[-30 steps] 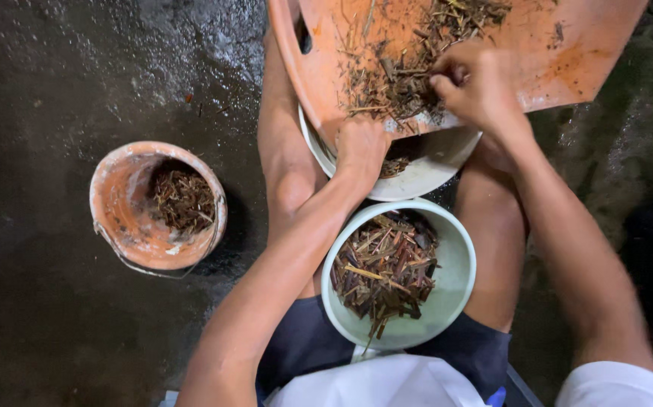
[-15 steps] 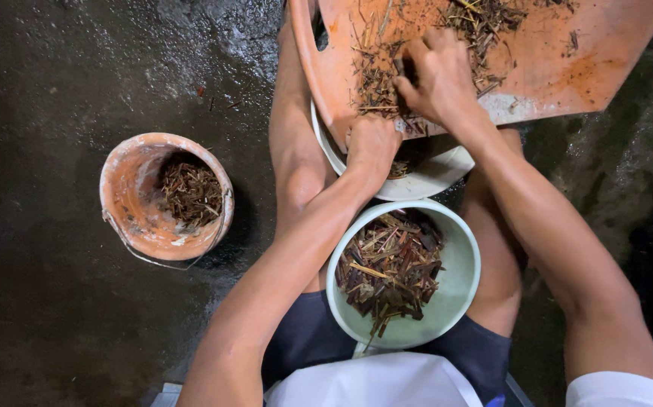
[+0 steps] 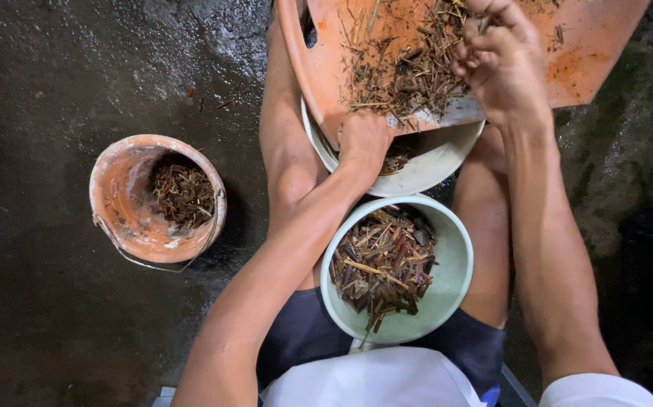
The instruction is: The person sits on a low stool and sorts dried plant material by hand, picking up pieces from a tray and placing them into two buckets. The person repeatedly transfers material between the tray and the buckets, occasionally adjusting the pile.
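Note:
My left hand is clenched on the lower edge of an orange cutting board, which is tilted over a white bowl. My right hand rests on the board with curled fingers, among a pile of chopped brown stems. I cannot tell whether it grips any pieces. Some stems lie in the white bowl under the board. A pale green bowl sits between my thighs, filled with thicker brown and yellow stem pieces.
An orange bucket with a wire handle stands on the wet dark floor at the left, holding chopped stems. My bare knees flank the bowls. A dark object sits at the right edge.
The board and both hands sit further right and higher in view. My right hand has moved up over the board, and the pile of stems lies spread beside it.

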